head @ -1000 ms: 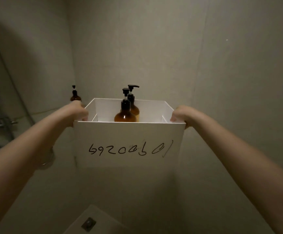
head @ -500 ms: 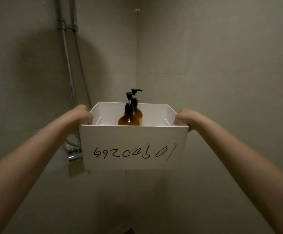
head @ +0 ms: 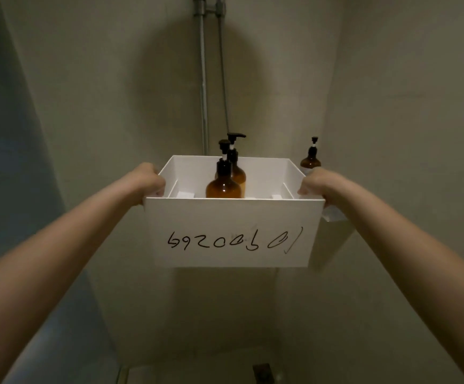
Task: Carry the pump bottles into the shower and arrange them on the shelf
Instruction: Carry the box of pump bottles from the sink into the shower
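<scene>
I hold a white open box point(head: 232, 231) with handwritten black digits on its front, out at chest height. My left hand point(head: 149, 180) grips its left rim and my right hand point(head: 315, 184) grips its right rim. Two amber pump bottles with black pumps stand upright inside, the nearer bottle point(head: 223, 184) partly covering the farther bottle point(head: 237, 173). A third amber pump bottle point(head: 310, 157) stands behind my right hand in the right corner, on a shelf point(head: 336, 217) whose edge shows below my wrist.
Grey shower walls close in on three sides. A metal pipe point(head: 203, 79) and a hose point(head: 223, 73) run down the back wall behind the box. A floor drain point(head: 262, 371) lies below.
My view has swung left across the shower. The pipe and hose now sit behind the box, and the third bottle has come into sight at the right. Both hands keep their grip.
</scene>
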### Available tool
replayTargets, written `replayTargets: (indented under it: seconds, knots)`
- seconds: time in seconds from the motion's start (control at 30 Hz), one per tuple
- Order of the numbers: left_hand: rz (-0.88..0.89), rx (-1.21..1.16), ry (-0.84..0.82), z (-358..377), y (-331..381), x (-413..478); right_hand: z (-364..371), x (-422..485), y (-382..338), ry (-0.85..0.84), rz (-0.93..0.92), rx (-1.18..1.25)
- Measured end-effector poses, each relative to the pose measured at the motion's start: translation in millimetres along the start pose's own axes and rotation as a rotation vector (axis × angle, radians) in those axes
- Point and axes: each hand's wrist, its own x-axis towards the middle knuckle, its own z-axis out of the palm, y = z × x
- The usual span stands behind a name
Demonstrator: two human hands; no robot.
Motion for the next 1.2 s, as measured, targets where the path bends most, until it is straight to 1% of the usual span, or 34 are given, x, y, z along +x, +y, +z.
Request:
replayTargets:
  seconds: [0.2,0.37,0.63,0.87,1.2]
  knots:
    - [-0.143,-0.033,0.12,14.2,-18.9,-8.9,21.7,37.8,0.1,-0.115,-0.102,-0.128]
    - [-0.242,-0.022,0.158,29.9,-31.7,-23.6,46.6,53.1,9.4,-0.215,-0.125,-0.068]
    - [-0.331,-0.031,0.167,67.4,-78.8,-31.5,104.3,71.1,35.9,-0.245,-0.128,-0.054]
    - [-0.318,-0.031,0.13,115.1,-136.0,-20.5,167.8,95.4,80.2,-0.26,-0.075,-0.074]
    - [-0.263,0.005,0.054,203.4,-229.4,-11.3,260.9,116.8,163.1,-0.223,0.016,-0.083]
